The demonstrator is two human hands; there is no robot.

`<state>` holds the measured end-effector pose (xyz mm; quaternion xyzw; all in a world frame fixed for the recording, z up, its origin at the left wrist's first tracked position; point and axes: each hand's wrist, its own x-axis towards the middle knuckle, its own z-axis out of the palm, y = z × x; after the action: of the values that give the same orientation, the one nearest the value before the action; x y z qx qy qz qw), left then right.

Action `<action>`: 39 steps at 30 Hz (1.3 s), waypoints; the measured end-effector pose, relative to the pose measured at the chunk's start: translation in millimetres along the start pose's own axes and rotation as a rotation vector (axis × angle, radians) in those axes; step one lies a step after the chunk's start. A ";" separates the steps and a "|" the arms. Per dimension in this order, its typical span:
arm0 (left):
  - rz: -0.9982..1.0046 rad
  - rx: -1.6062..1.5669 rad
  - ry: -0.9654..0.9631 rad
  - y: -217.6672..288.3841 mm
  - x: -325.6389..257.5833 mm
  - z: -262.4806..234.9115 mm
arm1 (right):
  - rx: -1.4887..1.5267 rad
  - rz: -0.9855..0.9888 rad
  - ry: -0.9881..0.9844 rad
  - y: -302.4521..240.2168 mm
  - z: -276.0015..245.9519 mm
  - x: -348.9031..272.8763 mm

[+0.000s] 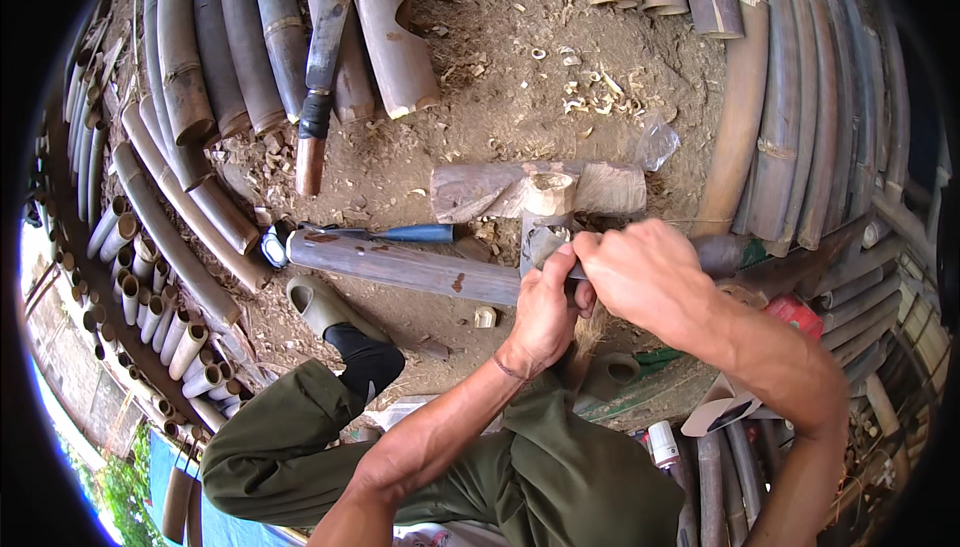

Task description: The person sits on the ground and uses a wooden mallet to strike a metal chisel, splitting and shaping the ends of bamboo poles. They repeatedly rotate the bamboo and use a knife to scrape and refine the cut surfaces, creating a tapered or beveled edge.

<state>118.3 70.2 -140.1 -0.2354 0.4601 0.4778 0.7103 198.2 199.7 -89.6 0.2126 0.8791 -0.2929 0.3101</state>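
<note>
My left hand [545,319] is closed at the near end of a short bamboo piece [549,197] whose pale cut end faces away from me. Right beside it, my right hand [640,265] is a fist; what it grips is hidden by the fingers. The two hands meet near the thumbs. Behind the short piece lies a thick wooden block [470,193] with a rough, chipped side. A long dark bamboo pole [410,267] with reddish spots runs crosswise from the left to my hands.
A machete [313,117] with a black-wrapped wooden handle lies at upper left. Near the pole is a blue-handled tool [415,233]. Bamboo poles [795,107] line both sides. Shavings [605,97] and a clear plastic bag [657,145] are on the dirt. A white bottle [662,444] stands lower right.
</note>
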 end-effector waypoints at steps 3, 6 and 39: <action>-0.031 -0.286 -0.186 -0.1 7.7 -8.8 | -0.126 -0.111 -0.150 -3.4 -24.5 28.0; -0.085 -0.370 -0.225 1.8 7.9 -6.6 | -0.164 -0.140 -0.249 2.4 -35.2 47.8; 0.175 2.991 -0.454 156.5 -21.1 127.5 | 3.377 -0.331 0.494 -78.8 100.6 33.8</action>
<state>30.3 226.8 -45.7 0.7851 0.4037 -0.3506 0.3126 172.4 83.0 -146.1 -0.2297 0.3469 0.8142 0.4050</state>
